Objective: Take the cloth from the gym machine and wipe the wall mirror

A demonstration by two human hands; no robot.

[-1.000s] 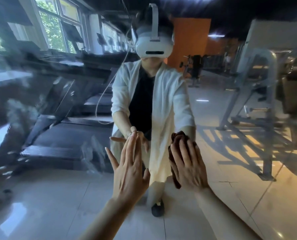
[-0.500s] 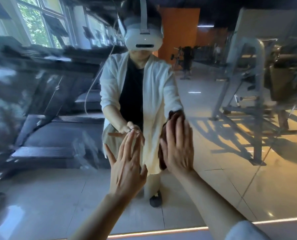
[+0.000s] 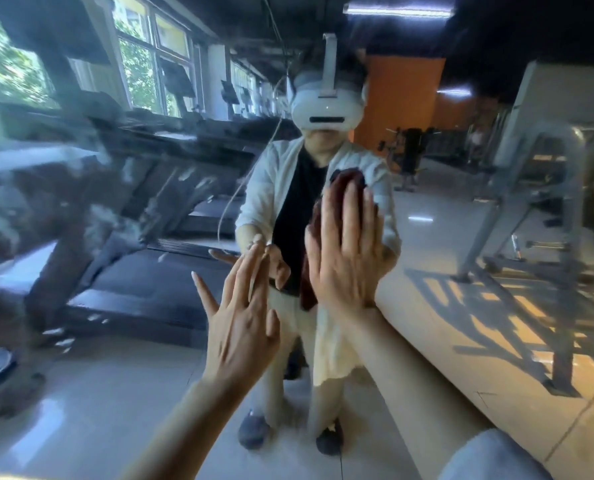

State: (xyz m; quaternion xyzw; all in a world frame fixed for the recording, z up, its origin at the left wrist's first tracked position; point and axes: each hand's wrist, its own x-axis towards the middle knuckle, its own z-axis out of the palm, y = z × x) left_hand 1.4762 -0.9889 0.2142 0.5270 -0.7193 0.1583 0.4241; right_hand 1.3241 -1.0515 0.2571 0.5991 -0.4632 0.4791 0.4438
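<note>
The wall mirror (image 3: 462,341) fills the whole head view and reflects me and the gym. My right hand (image 3: 347,251) lies flat with straight fingers and presses a dark red-brown cloth (image 3: 346,181) against the glass at centre. The cloth shows above the fingertips and along the hand's left edge. My left hand (image 3: 240,323) rests flat on the mirror just left of and below it, fingers spread, holding nothing. Smears cover the glass at left.
The reflection shows treadmills (image 3: 143,278) at left under windows, a grey weight-machine frame (image 3: 538,258) at right, a tiled floor and an orange wall (image 3: 403,105) at the back.
My right hand has slid the cloth upward on the mirror, from about waist height of the reflection to chest height. My left hand has stayed flat on the glass.
</note>
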